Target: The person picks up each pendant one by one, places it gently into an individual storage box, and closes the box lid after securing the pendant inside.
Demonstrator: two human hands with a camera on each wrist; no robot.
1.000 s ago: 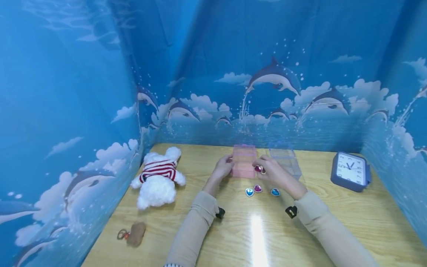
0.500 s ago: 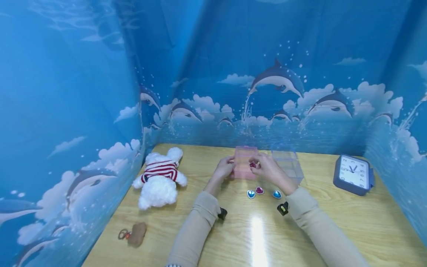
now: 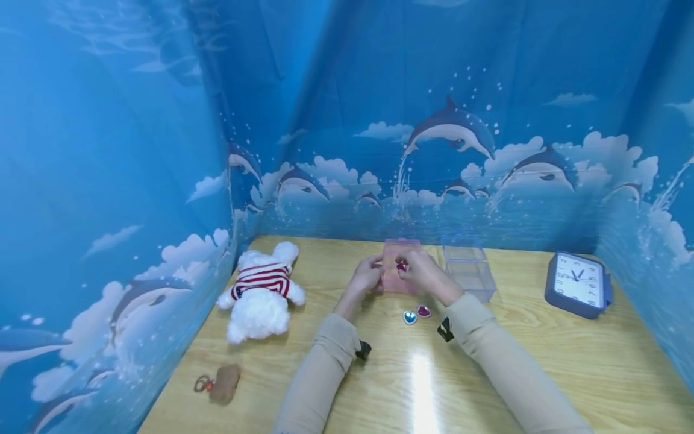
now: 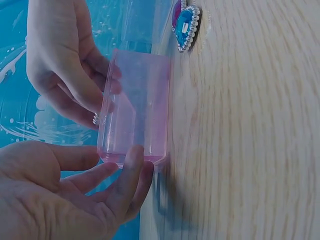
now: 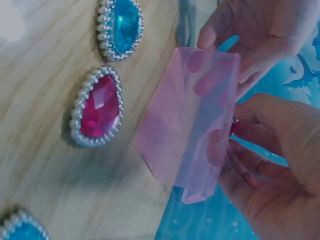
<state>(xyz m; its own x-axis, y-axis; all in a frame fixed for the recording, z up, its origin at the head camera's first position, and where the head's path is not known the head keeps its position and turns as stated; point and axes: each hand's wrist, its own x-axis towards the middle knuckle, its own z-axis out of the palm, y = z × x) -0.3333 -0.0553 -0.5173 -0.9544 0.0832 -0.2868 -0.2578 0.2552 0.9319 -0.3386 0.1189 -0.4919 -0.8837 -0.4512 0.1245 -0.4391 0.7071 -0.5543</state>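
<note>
The right hand [image 3: 423, 270] has come farther left, its grip pinching a silver-edged red gem [image 3: 402, 266] over the translucent pink plastic box [image 3: 399, 284], seemingly not yet inside, while the left hand [image 3: 365, 276] touches the box's left end, whether clamped I cannot tell.

Near the table [image 3: 602, 377]'s far edge, a box [image 5: 167, 120] is showing pale pink. A blue gem [image 3: 410, 317] and a magenta gem [image 3: 424, 311] are wearing silver rims; the held gem [image 3: 402, 265] is gleaming magenta. The white toy [image 3: 259, 314] is wearing red-and-white stripes, the clock [image 3: 576, 280] is framing white with navy.
</note>
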